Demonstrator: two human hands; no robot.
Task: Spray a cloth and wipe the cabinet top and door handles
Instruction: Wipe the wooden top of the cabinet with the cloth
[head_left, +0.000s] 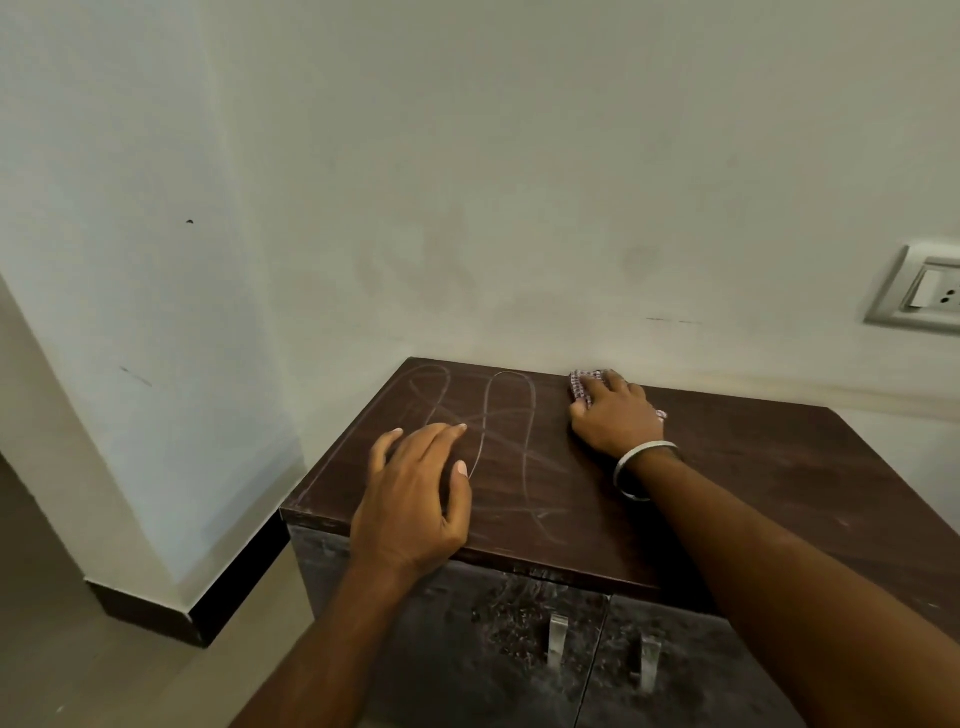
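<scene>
From where I watch, my left hand (413, 499) lies flat on the near left part of the cabinet top (727, 467), fingers straight and spread, its grip apart and holding nothing, the wrist hanging just over the front edge. Just past its fingertips and off toward my other hand, pale looping streaks (493, 431) curl across the dark brown surface, running from the back edge down toward the front. Beyond those, my right hand (615, 415) presses down on the cloth (582, 387), a small checked pink-and-white piece bunched under the palm at the back edge of the top, near the wall (467, 182); the fingers curl over it, so this grip is clamped on the cloth, with a corner of fabric poking out ahead of the fingertips and another bit showing behind the heel of the hand. A metal bangle (641, 467) rings that wrist. Below the right forearm, on the cabinet front, two metal door handles (558, 639) stand upright on either side of the seam between the doors, neither touched. Far out beyond the right grip, a wall socket (922, 291) sits on the wall.
</scene>
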